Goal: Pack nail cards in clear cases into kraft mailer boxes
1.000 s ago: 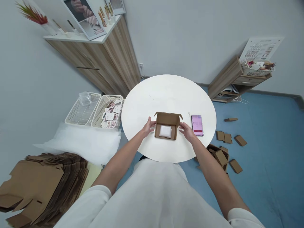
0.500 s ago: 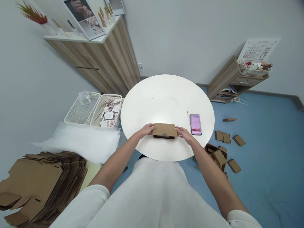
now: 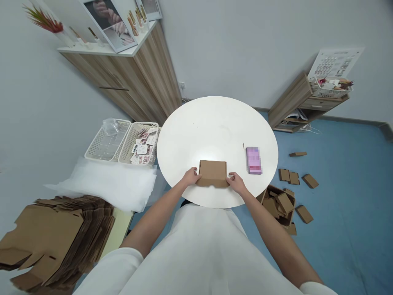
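A small brown cardboard box [image 3: 213, 170] lies on the near part of the round white table [image 3: 215, 123]. Its lid is down over the top, and the front flap slants toward me with a notch in its lower edge. My left hand [image 3: 192, 176] grips the flap's left corner between thumb and fingers. At the right corner, my right hand [image 3: 236, 182] pinches the flap the same way, fingers curled. A phone [image 3: 254, 160] with a pink screen lies to the right of the box.
Left of the table are two white baskets [image 3: 138, 143], white sheets [image 3: 113, 182] and stacked flat cardboard [image 3: 49, 233]. Small boxes [image 3: 310, 180] and a full carton [image 3: 278, 205] are on the blue floor at right. Cabinets [image 3: 123, 78] stand behind.
The lid has come down over the dark gap at the box's front, and the flap now shows slanting forward. Both hands have moved slightly toward me with it.
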Action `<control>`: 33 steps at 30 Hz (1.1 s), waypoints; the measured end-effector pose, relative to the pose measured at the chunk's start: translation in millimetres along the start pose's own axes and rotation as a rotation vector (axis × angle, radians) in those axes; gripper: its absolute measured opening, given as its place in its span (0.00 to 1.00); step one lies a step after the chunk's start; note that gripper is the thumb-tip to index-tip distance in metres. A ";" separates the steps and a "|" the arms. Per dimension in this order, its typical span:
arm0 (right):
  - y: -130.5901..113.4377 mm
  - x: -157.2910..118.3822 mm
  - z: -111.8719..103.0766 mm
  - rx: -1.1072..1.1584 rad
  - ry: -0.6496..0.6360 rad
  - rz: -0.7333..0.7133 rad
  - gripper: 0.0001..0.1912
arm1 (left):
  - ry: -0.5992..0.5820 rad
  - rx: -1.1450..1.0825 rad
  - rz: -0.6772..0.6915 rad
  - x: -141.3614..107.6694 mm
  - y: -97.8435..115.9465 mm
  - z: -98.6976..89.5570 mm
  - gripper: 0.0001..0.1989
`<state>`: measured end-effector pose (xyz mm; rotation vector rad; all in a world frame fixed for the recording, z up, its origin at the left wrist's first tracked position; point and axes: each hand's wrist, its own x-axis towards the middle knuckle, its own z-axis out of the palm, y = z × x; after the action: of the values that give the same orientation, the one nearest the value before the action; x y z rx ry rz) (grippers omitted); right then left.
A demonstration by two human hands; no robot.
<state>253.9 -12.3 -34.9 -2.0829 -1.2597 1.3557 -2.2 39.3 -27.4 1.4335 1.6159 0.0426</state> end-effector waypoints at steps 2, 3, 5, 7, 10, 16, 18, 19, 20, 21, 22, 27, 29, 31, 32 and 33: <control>2.8 0.2 3.7 -0.063 0.008 -0.029 0.20 | 0.017 0.038 0.023 0.2 -3.4 5.5 0.28; 3.4 0.2 5.5 -0.096 0.014 -0.040 0.20 | 0.025 0.053 0.034 0.2 -4.6 7.8 0.27; 3.6 -0.1 8.4 -0.170 0.038 -0.060 0.20 | 0.048 0.085 0.052 -0.2 -5.4 11.1 0.27; 2.6 -1.0 10.4 -0.238 0.080 -0.097 0.20 | 0.093 0.130 0.075 -1.6 -4.8 12.2 0.26; 0.6 -4.3 11.1 -0.285 0.131 -0.165 0.20 | 0.182 0.193 0.112 -6.7 -3.4 11.4 0.24; -0.4 -17.4 11.1 -0.276 0.092 -0.246 0.21 | 0.236 0.243 0.164 -25.6 -4.4 12.8 0.19; 0.1 -21.1 12.7 -0.253 0.055 -0.282 0.24 | 0.204 0.242 0.200 -31.5 -3.6 14.3 0.20; 0.2 -22.4 13.5 -0.228 0.036 -0.295 0.25 | 0.186 0.232 0.216 -34.1 -2.6 14.6 0.21; 0.2 -23.2 14.1 -0.192 0.021 -0.299 0.26 | 0.173 0.216 0.229 -36.4 -1.3 14.3 0.22; -0.1 -23.8 14.3 -0.146 0.009 -0.296 0.26 | 0.165 0.199 0.240 -38.5 0.2 13.3 0.23; -0.7 -24.2 13.9 -0.092 0.003 -0.290 0.26 | 0.164 0.182 0.250 -40.4 1.8 11.6 0.23; -10.0 -25.7 1.4 0.175 0.016 -0.279 0.24 | 0.206 0.103 0.316 -47.3 9.5 -1.5 0.21; -16.0 -26.9 -5.7 0.256 0.007 -0.261 0.25 | 0.198 0.072 0.329 -47.5 11.4 -4.0 0.25; -22.1 -28.1 -11.0 0.298 -0.016 -0.216 0.27 | 0.164 0.050 0.328 -45.3 12.5 -2.9 0.30; -24.9 -28.4 -12.6 0.296 -0.029 -0.192 0.28 | 0.147 0.042 0.321 -43.3 12.9 -1.3 0.32; -27.5 -28.3 -13.5 0.280 -0.035 -0.171 0.29 | 0.134 0.036 0.309 -41.0 13.2 0.8 0.33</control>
<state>248.1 -18.5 5.9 -1.7304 -1.1568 1.4053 3.0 10.7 4.4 1.7288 1.4931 0.2942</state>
